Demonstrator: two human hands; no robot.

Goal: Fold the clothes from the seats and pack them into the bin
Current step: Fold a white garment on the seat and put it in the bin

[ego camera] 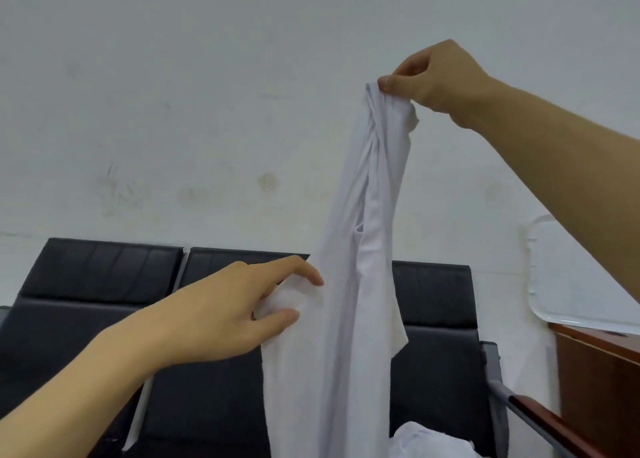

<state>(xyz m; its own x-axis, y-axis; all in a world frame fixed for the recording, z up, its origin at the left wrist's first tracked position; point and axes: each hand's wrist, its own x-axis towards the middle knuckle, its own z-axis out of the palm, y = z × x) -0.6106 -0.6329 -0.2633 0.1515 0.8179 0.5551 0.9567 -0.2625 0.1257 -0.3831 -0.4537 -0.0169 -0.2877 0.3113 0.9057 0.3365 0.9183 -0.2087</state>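
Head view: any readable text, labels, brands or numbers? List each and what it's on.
None readable.
White garment, pinched by the right hand and left hand: no print or tag visible.
Black seats: no label.
White sheet by the wall: no legible marks.

Bare forearms, sleeveless, no jewellery

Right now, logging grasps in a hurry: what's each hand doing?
Left hand: pinching a lower fold of the white garment.
Right hand: gripping the garment's bunched top, holding it up.
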